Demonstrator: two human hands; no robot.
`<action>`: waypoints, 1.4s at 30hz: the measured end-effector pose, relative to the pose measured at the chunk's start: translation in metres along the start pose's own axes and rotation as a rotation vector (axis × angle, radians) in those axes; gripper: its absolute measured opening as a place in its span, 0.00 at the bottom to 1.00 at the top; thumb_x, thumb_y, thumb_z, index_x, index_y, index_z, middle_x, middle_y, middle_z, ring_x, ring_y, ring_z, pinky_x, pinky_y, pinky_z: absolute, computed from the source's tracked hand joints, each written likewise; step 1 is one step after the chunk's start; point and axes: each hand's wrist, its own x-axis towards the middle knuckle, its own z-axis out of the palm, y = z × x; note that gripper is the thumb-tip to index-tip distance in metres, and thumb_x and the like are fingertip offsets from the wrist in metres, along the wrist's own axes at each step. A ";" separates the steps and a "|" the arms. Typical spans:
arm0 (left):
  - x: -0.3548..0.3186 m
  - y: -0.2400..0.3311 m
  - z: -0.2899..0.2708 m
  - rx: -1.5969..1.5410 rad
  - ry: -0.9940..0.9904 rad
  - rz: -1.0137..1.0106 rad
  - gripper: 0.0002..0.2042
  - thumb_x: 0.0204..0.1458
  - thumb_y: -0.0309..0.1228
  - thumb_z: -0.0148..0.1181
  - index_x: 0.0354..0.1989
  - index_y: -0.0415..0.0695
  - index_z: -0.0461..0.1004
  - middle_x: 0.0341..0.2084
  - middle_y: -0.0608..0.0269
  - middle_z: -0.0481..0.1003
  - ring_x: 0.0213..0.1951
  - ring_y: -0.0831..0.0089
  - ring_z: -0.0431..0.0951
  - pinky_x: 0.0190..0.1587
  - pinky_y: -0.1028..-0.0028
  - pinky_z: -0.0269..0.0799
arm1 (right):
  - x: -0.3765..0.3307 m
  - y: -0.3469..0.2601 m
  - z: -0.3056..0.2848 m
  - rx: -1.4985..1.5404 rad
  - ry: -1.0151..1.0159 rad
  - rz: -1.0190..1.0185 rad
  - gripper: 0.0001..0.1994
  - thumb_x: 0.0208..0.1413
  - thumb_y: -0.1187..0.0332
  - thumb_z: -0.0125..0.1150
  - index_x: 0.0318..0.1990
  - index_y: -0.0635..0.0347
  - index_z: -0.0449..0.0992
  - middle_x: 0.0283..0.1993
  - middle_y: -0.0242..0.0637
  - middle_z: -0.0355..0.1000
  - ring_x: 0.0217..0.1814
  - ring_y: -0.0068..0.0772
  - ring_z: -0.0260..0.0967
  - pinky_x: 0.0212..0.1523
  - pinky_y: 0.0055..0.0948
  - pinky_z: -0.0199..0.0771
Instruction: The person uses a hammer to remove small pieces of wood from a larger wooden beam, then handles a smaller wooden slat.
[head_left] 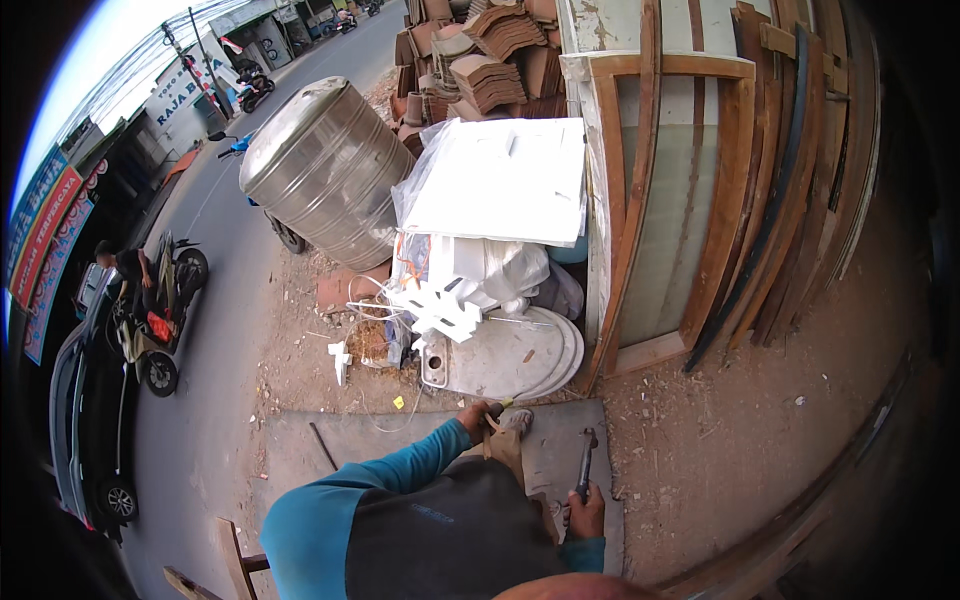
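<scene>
My left hand (475, 418), at the end of a teal sleeve, is closed round a small slim tool (506, 403) with a dark part and a yellowish end. Most of that tool is hidden by my fingers, so its kind does not show. Low on the right, my right hand (585, 513) grips a hammer (587, 462) by its black handle, head pointing away from me. Just beyond my left hand lies an off-white oval-ended basin-like piece (490, 360) with a round hole at its left end. A grey board (380, 440) lies on the ground beneath my arms.
White plastic pieces (435, 308) and a large white panel (500, 180) are piled ahead, beside a ribbed steel tank (325, 170). Roof tiles (490, 60) are stacked behind. Wooden frames (720, 200) lean at right. On the left road are a motorbike rider (145, 290) and a car (80, 420).
</scene>
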 end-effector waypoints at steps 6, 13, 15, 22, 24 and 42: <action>0.102 0.022 -0.043 -0.062 0.170 0.014 0.09 0.47 0.36 0.58 0.29 0.44 0.68 0.22 0.63 0.65 0.22 0.69 0.66 0.23 0.69 0.63 | 0.121 0.026 0.061 -0.360 -0.047 -0.028 0.13 0.57 0.67 0.60 0.45 0.64 0.70 0.24 0.37 0.69 0.22 0.30 0.68 0.22 0.34 0.68; 0.214 0.044 -0.041 0.165 0.501 0.170 0.25 0.46 0.30 0.62 0.54 0.38 0.65 0.36 0.55 0.71 0.32 0.68 0.72 0.31 0.69 0.70 | 0.273 -0.009 0.155 -0.789 -0.097 0.019 0.16 0.52 0.64 0.63 0.42 0.66 0.70 0.37 0.57 0.76 0.42 0.62 0.74 0.43 0.50 0.73; 0.248 0.052 -0.055 0.250 0.520 0.248 0.30 0.45 0.30 0.64 0.59 0.39 0.62 0.41 0.52 0.73 0.36 0.67 0.74 0.36 0.67 0.72 | 0.326 -0.020 0.177 -0.935 -0.214 -0.037 0.16 0.54 0.66 0.61 0.46 0.64 0.68 0.44 0.56 0.75 0.48 0.60 0.73 0.49 0.51 0.73; 0.298 0.091 -0.079 0.494 0.738 0.304 0.31 0.47 0.34 0.67 0.60 0.34 0.65 0.49 0.45 0.73 0.48 0.59 0.76 0.52 0.65 0.72 | 0.482 -0.027 0.238 -1.132 -0.423 -0.424 0.08 0.58 0.72 0.51 0.45 0.62 0.67 0.45 0.49 0.74 0.47 0.54 0.75 0.48 0.49 0.76; 0.311 0.091 -0.100 0.742 0.833 0.183 0.31 0.47 0.35 0.67 0.59 0.34 0.66 0.50 0.44 0.73 0.49 0.57 0.76 0.53 0.65 0.72 | 0.507 -0.027 0.254 -1.164 -0.444 -0.475 0.08 0.59 0.72 0.50 0.45 0.61 0.68 0.44 0.48 0.75 0.47 0.52 0.76 0.48 0.47 0.76; 0.258 0.076 -0.129 1.185 0.389 0.250 0.37 0.51 0.47 0.67 0.65 0.40 0.64 0.59 0.36 0.68 0.57 0.50 0.71 0.60 0.58 0.66 | 0.186 -0.007 0.061 -0.419 0.379 -0.124 0.17 0.62 0.62 0.56 0.55 0.59 0.70 0.51 0.47 0.71 0.47 0.50 0.74 0.51 0.41 0.75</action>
